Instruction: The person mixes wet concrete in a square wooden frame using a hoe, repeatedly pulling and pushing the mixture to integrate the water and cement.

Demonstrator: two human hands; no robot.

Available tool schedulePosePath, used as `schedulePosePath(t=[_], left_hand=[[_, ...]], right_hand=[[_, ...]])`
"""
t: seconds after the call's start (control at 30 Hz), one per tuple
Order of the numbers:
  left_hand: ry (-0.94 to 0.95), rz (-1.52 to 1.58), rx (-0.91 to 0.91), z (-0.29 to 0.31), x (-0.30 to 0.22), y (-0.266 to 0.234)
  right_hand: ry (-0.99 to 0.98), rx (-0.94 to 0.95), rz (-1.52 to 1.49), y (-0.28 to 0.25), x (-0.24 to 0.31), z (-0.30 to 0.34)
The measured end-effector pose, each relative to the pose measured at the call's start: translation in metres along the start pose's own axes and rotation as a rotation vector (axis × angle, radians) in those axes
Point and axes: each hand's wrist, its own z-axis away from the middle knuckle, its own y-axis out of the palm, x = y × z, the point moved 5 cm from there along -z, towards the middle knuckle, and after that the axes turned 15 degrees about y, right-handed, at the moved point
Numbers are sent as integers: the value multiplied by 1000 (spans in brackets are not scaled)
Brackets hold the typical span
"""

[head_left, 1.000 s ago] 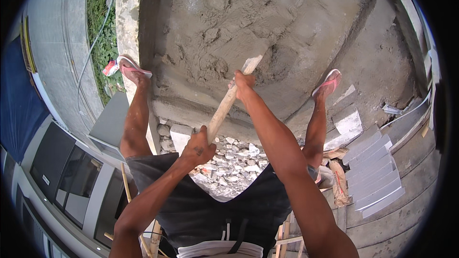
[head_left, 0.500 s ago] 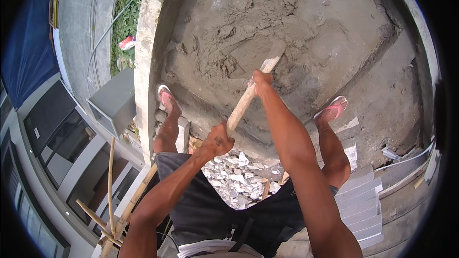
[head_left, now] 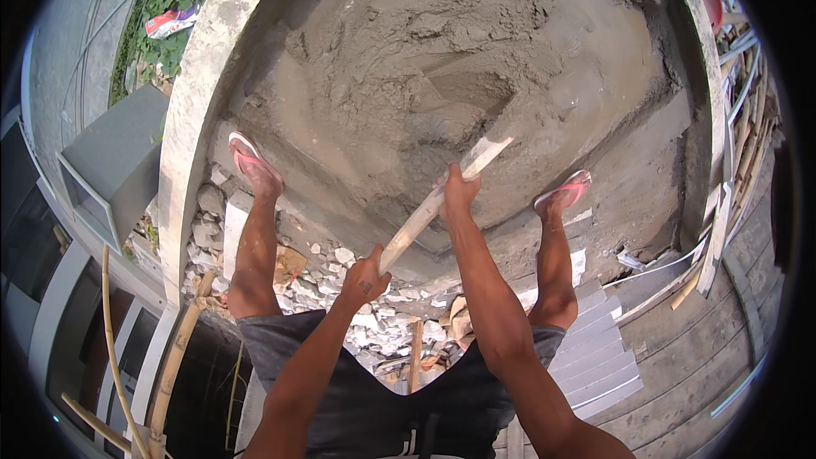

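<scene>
Standing over the wet grey mix (head_left: 459, 76), I judge it part-worked: smooth and watery toward the right, its lumpy middle not yet even. The wooden handle (head_left: 418, 228) slants over its near edge. My left hand (head_left: 367, 279) clasps the lower end, my right hand (head_left: 460, 192) grips farther up.

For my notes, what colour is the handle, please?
The handle is pale tan, clearest in head view.
</scene>
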Motion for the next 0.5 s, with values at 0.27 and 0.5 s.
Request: schedulePosePath(t=[0.27, 0.5], left_hand=[[146, 151, -97, 25, 44, -28], [342, 129, -343, -77, 35, -254]], right_hand=[[-248, 168, 45, 42, 17, 92], [-400, 257, 191, 276, 116, 25]])
